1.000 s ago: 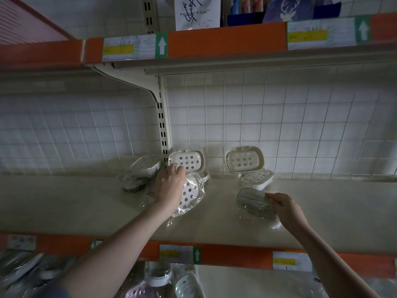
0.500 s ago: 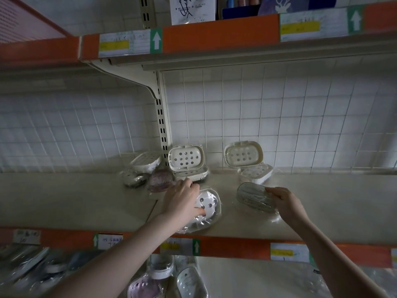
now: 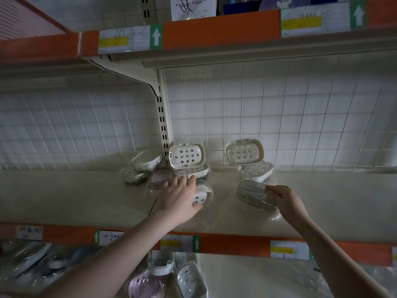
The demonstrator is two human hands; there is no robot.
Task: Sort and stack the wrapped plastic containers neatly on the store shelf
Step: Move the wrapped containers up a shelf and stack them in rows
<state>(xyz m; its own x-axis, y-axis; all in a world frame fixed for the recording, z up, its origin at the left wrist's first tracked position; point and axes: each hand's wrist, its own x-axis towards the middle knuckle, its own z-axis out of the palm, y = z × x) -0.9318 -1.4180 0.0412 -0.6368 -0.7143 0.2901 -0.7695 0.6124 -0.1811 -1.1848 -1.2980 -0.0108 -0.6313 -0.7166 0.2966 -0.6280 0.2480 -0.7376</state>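
Meanwhile, at the middle shelf [image 3: 90,203] of a store rack, I watch from the head camera as both bare hands work among wrapped plastic containers. My view shows the left hand [image 3: 179,200] lying palm-down over a white wrapped container [image 3: 202,195], fingers fairly straight and spread across its top and left side, thumb along its near edge; the container's perforated right part shows just beyond the knuckles. I cannot tell whether the fingers curl round it. The fingertips reach toward a pink wrapped container [image 3: 160,178] just beside them, with a dark wrapped container [image 3: 133,176] further left. The right hand [image 3: 286,201] grips the right end of a clear grey wrapped container [image 3: 254,194], fingers curled over its rim; that container sits tilted, its left end toward the middle of the shelf, well apart from the left hand. Behind the left hand a cream soap box [image 3: 186,157] stands upright against the tiled back wall [image 3: 279,117], with another box beneath it; a white container [image 3: 148,157] leans to its left. Behind the right hand a second cream box [image 3: 243,152] stands likewise over a white wrapped box [image 3: 256,171]. Orange price strips [image 3: 221,29] edge the shelves, and more wrapped containers [image 3: 189,278] lie on the lower shelf.
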